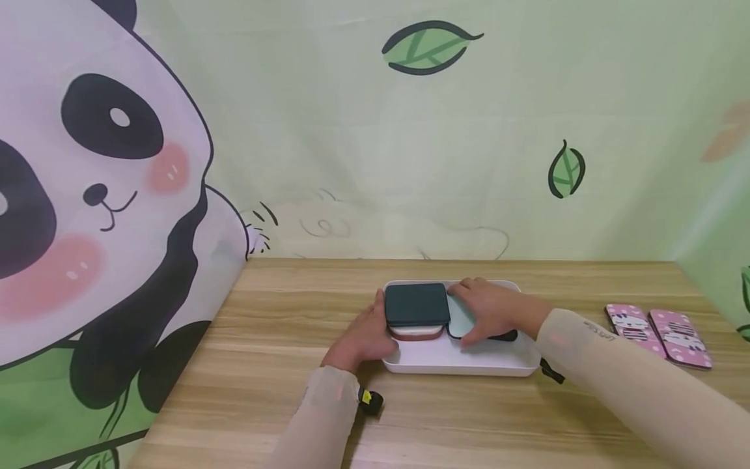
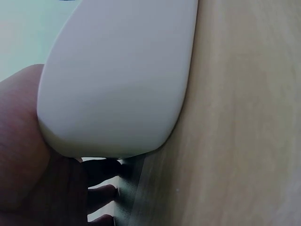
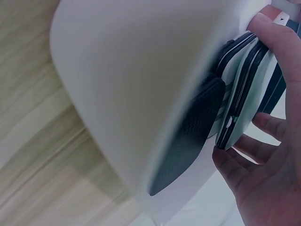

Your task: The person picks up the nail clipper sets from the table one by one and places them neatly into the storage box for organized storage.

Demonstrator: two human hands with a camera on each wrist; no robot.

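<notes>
Nearest the viewer, two forearms in pale beige sleeves reach forward over a light wooden table [image 1: 281,306].

The left hand [image 1: 366,335] rests against the left end of a shallow white tray [image 1: 463,365]. Its fingers are fairly straight along the tray's side and seem to steady it rather than grip it. The left wrist view shows the tray's rounded white corner [image 2: 117,84] pressed close to the palm, with fingertips [image 2: 101,193] loosely curled below it.

The right hand [image 1: 489,309] lies inside the tray on top of a pale mint case [image 1: 459,319], with its fingers curled round the case's edge. The right wrist view shows the thumb and fingers [image 3: 235,162] pinching a stack of thin cases by their edges, and a dark textured case [image 3: 188,136] lying beneath. The hold appears to keep the stack lined up.

Beside that hand, in the left half of the tray, a dark green case [image 1: 416,304] sits flat on a reddish-brown case [image 1: 416,332], neatly stacked.

To the far right, well apart from the tray, two pink patterned cases [image 1: 659,332] lie side by side on the table.

Behind the table hangs a pale green backdrop printed with leaves [image 1: 430,47] and a large cartoon panda [image 1: 88,195].
</notes>
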